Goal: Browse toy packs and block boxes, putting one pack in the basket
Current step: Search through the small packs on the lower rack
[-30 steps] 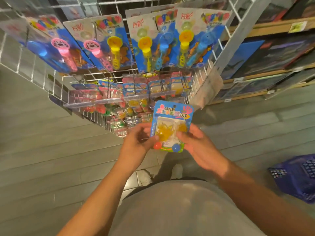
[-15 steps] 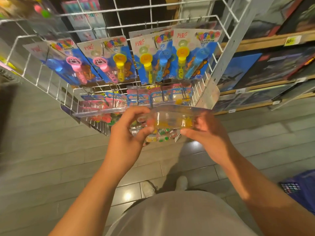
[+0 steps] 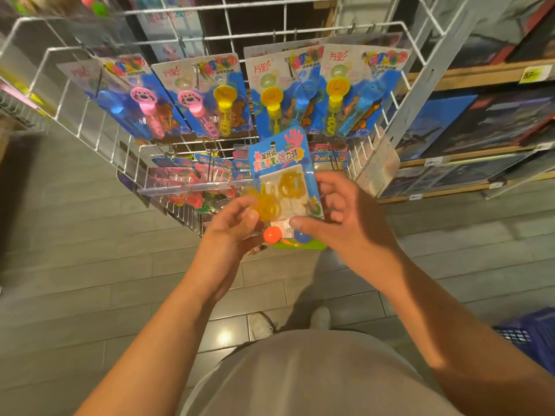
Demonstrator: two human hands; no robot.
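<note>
Both hands hold one blue blister-card toy pack upright in front of the wire rack.

The left hand (image 3: pixel 232 232) pinches the lower left edge of the blue card toy pack with yellow jelly hands and two small balls (image 3: pixel 283 187), thumb over the clear blister; the right hand (image 3: pixel 342 217) grips the lower right edge, thumb pressed near the balls. The pack's long axis runs up and down, printed face toward the camera, its hang-hole end up and tipped slightly right, the orange and blue balls at the bottom. Just behind it stands the white wire display rack (image 3: pixel 390 27), hung with blue bubble-wand cards (image 3: pixel 300 85). A dark blue plastic shopping basket (image 3: pixel 531 334) sits on the grey floor, well apart to the right.
</note>
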